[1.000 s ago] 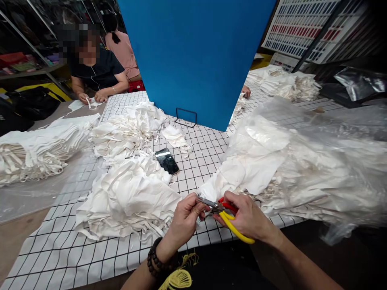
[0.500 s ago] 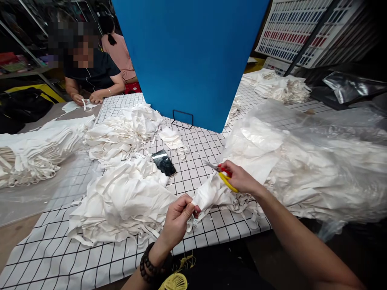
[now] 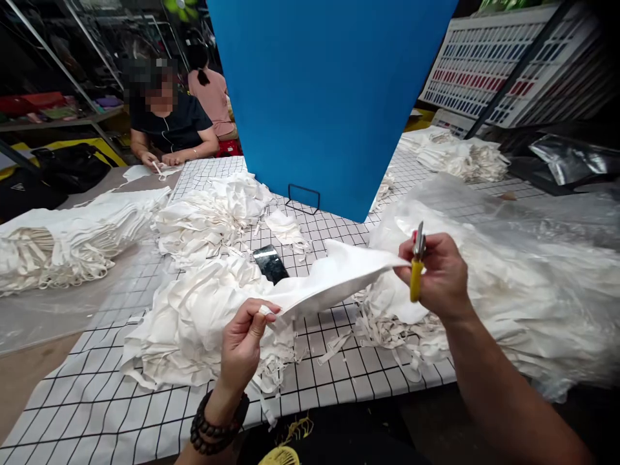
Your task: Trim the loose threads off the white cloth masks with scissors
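Observation:
A white cloth mask (image 3: 334,279) is stretched flat above the table between both hands. My left hand (image 3: 245,342) pinches its near left end. My right hand (image 3: 436,274) grips its right end together with small yellow-handled scissors (image 3: 416,268), blades pointing up. Beneath the mask lies a heap of white masks (image 3: 194,323), and a larger pile (image 3: 484,290) partly under clear plastic sits to the right.
A black phone (image 3: 269,263) lies on the black-and-white checked cloth (image 3: 97,413). A blue board (image 3: 329,97) stands upright ahead. More mask piles (image 3: 72,236) lie left. A person in a black top (image 3: 169,126) works at the far left corner.
My hands moved apart from the scissors' blades; the left pulled a mask out of the right pile, and the right took its other end and lifted, stretching it flat.

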{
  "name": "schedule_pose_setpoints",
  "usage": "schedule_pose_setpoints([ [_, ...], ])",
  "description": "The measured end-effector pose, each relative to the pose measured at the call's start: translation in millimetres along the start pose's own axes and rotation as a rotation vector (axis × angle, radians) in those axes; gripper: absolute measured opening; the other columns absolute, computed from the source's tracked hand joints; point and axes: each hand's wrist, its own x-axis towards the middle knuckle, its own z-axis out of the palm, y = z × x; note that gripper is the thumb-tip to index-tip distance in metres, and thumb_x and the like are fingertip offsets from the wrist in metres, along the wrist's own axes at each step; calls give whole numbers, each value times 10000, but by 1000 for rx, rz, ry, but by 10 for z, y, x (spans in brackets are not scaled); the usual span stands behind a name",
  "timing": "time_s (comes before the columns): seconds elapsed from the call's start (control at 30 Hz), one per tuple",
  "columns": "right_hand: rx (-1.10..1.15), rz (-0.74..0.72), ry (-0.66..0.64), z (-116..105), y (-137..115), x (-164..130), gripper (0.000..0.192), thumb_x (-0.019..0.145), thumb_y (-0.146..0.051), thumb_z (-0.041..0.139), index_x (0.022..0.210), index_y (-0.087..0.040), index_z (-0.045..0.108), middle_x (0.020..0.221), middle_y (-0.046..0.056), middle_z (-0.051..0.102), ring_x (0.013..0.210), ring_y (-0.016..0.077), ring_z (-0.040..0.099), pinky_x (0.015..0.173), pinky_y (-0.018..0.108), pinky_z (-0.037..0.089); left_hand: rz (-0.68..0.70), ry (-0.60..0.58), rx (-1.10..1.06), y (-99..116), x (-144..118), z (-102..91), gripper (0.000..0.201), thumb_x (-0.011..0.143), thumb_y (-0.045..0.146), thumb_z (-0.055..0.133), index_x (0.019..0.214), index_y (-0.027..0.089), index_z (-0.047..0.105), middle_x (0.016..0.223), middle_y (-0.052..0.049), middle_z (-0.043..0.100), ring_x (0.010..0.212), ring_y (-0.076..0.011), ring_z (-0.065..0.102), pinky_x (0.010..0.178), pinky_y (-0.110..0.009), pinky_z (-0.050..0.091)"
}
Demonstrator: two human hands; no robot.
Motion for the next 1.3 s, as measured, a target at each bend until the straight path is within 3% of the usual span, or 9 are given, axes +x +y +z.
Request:
schedule_pose_setpoints([
  [0.17, 50, 376, -627, -38, 72, -683, 295, 722, -333, 745, 880, -232, 516, 838, -4, 604, 717, 162, 573, 612, 285, 482, -190, 51, 328, -294, -138, -219, 254, 891, 402, 566, 834, 176, 666, 866, -65, 666, 893, -220, 606, 867, -344, 455],
  [0.23, 110, 543, -744, 13, 216, -904, 333, 709, -351, 750, 883, -221, 497, 899, 12, 647, 797, 182, 621, 673, 303, 506, -227, 49, 555, -354, -187, -307, 292, 882, 432, 551, 903, 167, 674, 969, -98, 651, 975, -259, 592, 920, -410, 445],
  [0.33, 78, 628, -665, 97, 400, -1113, 316, 723, -369, 715, 883, -217, 489, 958, 35, 677, 886, 210, 647, 740, 337, 515, -112, 112, 895, -246, -267, -303, 379, 819, 440, 612, 1038, 135, 664, 1246, -186, 509, 1226, -358, 451, 1001, -513, 385],
  [0.43, -42, 583, -645, 179, 418, -1198, 233, 754, -334, 671, 892, -213, 528, 914, 24, 685, 853, 207, 647, 725, 331, 503, -120, 143, 927, -30, -371, -134, 416, 827, 444, 612, 1120, 149, 634, 1248, -186, 507, 1162, -341, 504, 887, -463, 471],
  [0.6, -209, 417, -783, 328, 311, -1261, 160, 757, -195, 613, 907, -217, 560, 876, 14, 688, 790, 192, 637, 671, 287, 457, -781, -510, 266, -168, -620, 278, 448, 866, 544, 518, 828, 136, 698, 729, -68, 667, 576, -151, 580, 525, -254, 464],
  [0.67, -251, 388, -769, 376, 338, -1291, 186, 734, -161, 613, 902, -218, 555, 850, 15, 684, 761, 190, 631, 652, 278, 447, -979, -623, 70, -377, -706, 439, 488, 813, 583, 566, 810, 112, 694, 707, -65, 677, 480, -105, 536, 449, -212, 421],
  [0.87, -226, 339, -719, 423, 460, -1390, 260, 750, -164, 617, 984, -232, 526, 955, 22, 672, 851, 177, 629, 730, 266, 459, -1135, -623, -83, -700, -737, 750, 583, 785, 627, 549, 985, 86, 635, 929, -141, 721, 423, -99, 584, 389, -227, 465],
  [1.07, -238, 331, -686, 503, 474, -1442, 246, 746, -162, 619, 966, -234, 536, 875, 5, 672, 795, 180, 627, 699, 271, 443, -1245, -543, -36, -788, -725, 850, 615, 816, 668, 499, 838, 68, 635, 660, -130, 713, 357, -152, 603, 331, -236, 451],
  [1.3, -187, 345, -664, 480, 332, -1441, 239, 734, -131, 594, 945, -222, 528, 822, -9, 651, 730, 160, 594, 651, 256, 430, -1226, -426, -41, -776, -729, 974, 567, 786, 679, 539, 795, 123, 645, 649, -100, 716, 426, -178, 647, 396, -252, 479],
])
